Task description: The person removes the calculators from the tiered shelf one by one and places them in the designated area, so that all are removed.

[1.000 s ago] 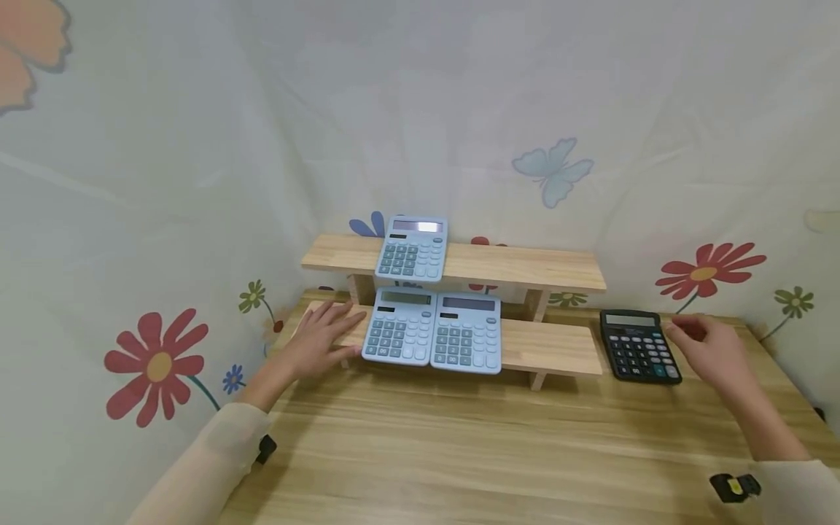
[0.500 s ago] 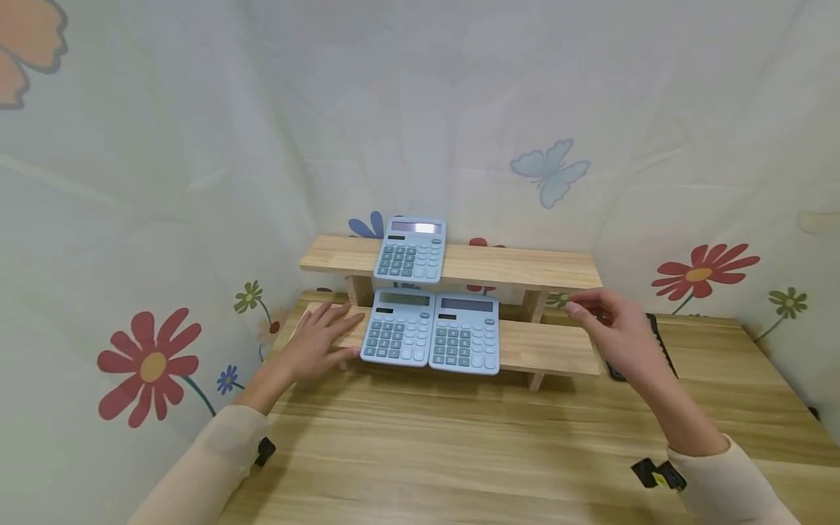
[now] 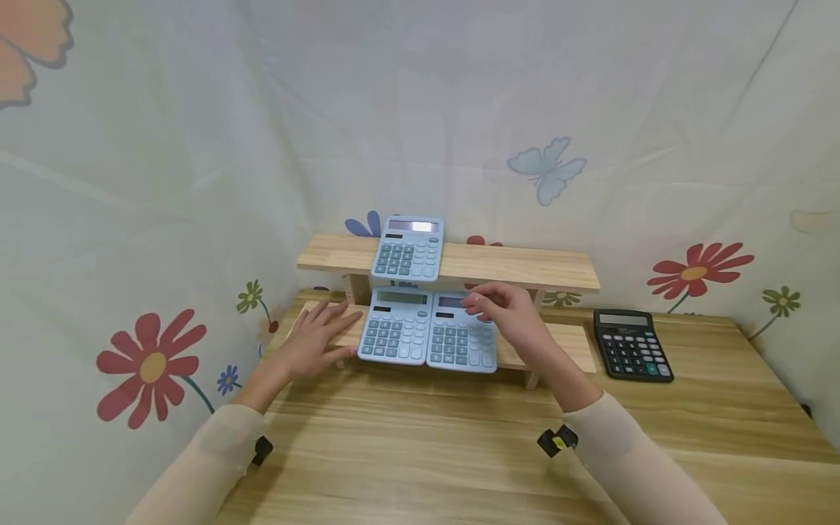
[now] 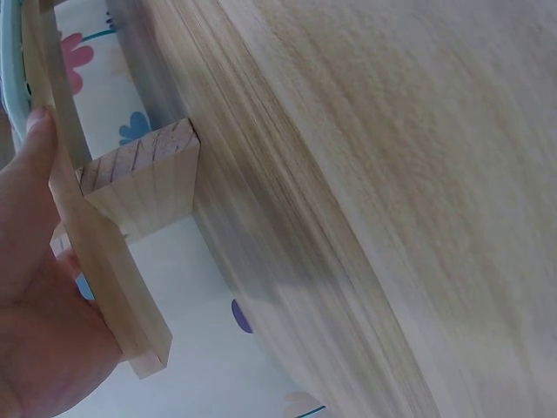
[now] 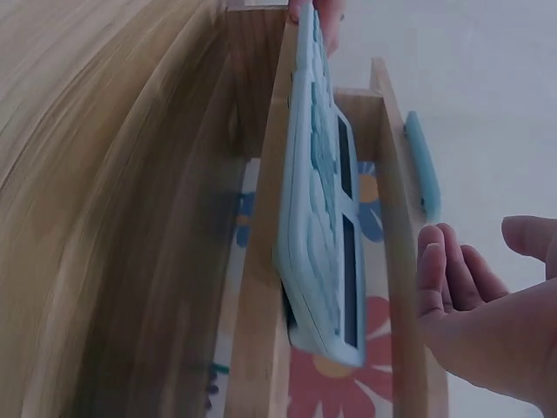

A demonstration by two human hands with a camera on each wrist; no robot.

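Note:
Two light-blue calculators stand side by side on the lower wooden shelf (image 3: 558, 345): a left one (image 3: 394, 328) and a right one (image 3: 459, 348). My left hand (image 3: 310, 344) rests on the shelf's left end, fingers spread, thumb tip by the left calculator's lower corner. In the left wrist view, the thumb (image 4: 33, 152) lies along the shelf's front edge. My right hand (image 3: 518, 321) is over the right calculator's upper part, holding nothing, its fingers loosely bent. From the right wrist, that hand (image 5: 492, 318) shows apart from the calculators.
Another light-blue calculator (image 3: 408, 249) leans on the upper shelf (image 3: 525, 267). A black calculator (image 3: 633, 346) lies on the wooden table (image 3: 420, 452), right of the shelves. Behind hangs a white curtain (image 3: 420, 109) printed with flowers and a butterfly.
My right hand has moved left from beside the black calculator, passing over it, to above the right blue calculator. My left hand and the calculators have stayed in place.

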